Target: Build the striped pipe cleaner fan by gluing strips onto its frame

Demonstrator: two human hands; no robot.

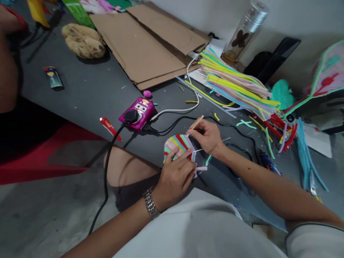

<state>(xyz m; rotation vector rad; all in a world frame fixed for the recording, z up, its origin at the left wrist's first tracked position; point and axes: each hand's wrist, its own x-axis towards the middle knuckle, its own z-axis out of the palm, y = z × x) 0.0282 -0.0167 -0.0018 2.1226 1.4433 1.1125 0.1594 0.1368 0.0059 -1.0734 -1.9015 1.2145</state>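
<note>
From the left: on a grey table (88,86), a yellow tool (39,14) at the far side, a small dark-green object (54,79) too unclear to identify, and a mottled beige lump (83,41). Farther right, flat cardboard (150,46), perhaps set far back to leave working room. By the table's left edge, a slim red tool (110,128), then a purple power strip (145,116) with a black plug (131,116) in one socket. At near centre, a colourful striped piece (172,143) by the near edge, with the left hand (176,175) laid over it, seemingly for steadiness; gripping or merely pressing, cannot tell, with the thumb out of sight. Just right, the right hand (206,136), clamped in a pinch on a peach strip (198,122), low end close to the stripes, presumably for fine control. Beyond, on the far side, a clear bottle (242,34) with a silver cap and something amber low inside. Nearer, bundles of fuzzy strips (236,82), probably gathered for easy reach; at far right, loose turquoise strips (303,157).
</note>
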